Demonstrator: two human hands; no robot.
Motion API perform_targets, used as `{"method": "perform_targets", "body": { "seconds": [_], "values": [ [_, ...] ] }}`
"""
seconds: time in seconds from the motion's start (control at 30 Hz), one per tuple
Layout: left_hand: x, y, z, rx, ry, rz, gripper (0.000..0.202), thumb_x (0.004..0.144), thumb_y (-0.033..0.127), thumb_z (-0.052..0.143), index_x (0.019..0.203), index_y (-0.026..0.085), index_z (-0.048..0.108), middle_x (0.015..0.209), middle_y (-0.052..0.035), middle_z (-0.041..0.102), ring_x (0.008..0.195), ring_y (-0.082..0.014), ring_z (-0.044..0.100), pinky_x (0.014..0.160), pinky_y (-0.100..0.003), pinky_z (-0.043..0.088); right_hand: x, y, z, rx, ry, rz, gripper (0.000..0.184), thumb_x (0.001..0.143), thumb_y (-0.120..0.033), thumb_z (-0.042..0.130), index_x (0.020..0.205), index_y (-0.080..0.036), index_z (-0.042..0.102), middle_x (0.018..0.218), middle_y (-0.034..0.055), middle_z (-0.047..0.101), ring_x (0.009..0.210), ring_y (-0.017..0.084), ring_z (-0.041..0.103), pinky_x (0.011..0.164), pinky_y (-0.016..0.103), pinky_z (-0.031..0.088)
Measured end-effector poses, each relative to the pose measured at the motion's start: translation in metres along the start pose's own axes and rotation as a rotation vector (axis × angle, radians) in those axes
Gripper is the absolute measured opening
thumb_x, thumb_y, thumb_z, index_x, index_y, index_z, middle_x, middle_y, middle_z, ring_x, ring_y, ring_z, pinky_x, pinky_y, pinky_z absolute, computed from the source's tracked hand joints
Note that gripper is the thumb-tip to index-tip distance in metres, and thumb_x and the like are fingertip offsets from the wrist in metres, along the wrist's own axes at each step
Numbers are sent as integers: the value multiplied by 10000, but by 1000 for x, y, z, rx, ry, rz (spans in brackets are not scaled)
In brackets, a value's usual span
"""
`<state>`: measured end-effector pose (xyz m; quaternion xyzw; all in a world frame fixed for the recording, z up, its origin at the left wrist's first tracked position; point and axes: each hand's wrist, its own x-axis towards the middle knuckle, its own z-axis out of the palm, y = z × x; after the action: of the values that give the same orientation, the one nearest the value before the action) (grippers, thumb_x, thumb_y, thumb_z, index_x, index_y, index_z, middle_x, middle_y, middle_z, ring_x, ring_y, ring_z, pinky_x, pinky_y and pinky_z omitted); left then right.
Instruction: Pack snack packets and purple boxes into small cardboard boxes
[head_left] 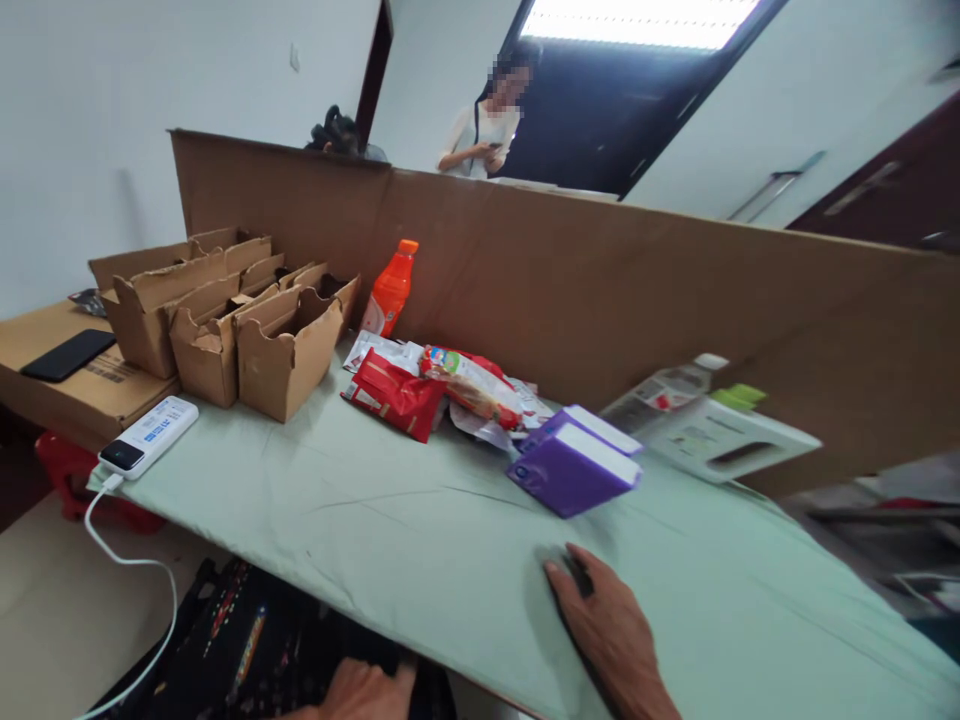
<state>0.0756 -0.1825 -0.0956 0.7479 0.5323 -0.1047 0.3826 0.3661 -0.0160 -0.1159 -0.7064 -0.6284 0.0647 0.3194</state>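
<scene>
My right hand (606, 622) hovers low over or rests on the pale green tabletop (360, 520); contact is unclear. Its thumb and forefinger are spread, with nothing between them. Nearest to it is a purple pack (574, 475) with white sides, just beyond the fingers. At the lower edge, my left hand (367, 690) lies over my dark patterned clothing. One finger stands apart from the rest, no object shows in it, and the frame cuts part of it off. Behind the purple pack lie a red snack bag (394, 395) and a bread packet (476, 385).
Open cardboard boxes (289, 350) stand left, beside an orange bottle (390, 290). A white power bank (150, 437) with a cable and a black phone (69, 355) lie farther left. A clear bottle (664, 390) and white handled container (727, 437) lean near the cardboard partition (570, 280). People are beyond it.
</scene>
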Motion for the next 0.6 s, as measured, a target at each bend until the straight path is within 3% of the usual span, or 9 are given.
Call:
{"method": "perform_targets", "body": {
  "seconds": [0.27,0.4,0.6],
  "values": [
    [-30,10,-15,5,-8,54,301,997,359,655,1217,154,647,1187,-88,690,1039,-240,692,927,-471,582,-6,6,-3,-43,-2,-31,716,762,-692,403,1124,-128,655,1208,237,692,1123,372,621,1019,547,457],
    [-31,10,-18,-10,9,45,374,1003,366,644,1315,167,593,1218,-96,673,1031,-242,692,906,-465,591,-8,9,-5,-64,-6,-49,694,787,-672,409,1136,-124,653,1206,240,686,1114,373,619,1013,566,452],
    [-33,14,-21,61,-86,109,269,1002,366,647,1161,150,666,1144,-78,705,1000,-221,702,900,-446,592,-5,3,-8,-68,-31,-133,648,807,-667,390,1066,-144,672,1155,243,704,1105,381,631,993,574,486]
  ]
}}
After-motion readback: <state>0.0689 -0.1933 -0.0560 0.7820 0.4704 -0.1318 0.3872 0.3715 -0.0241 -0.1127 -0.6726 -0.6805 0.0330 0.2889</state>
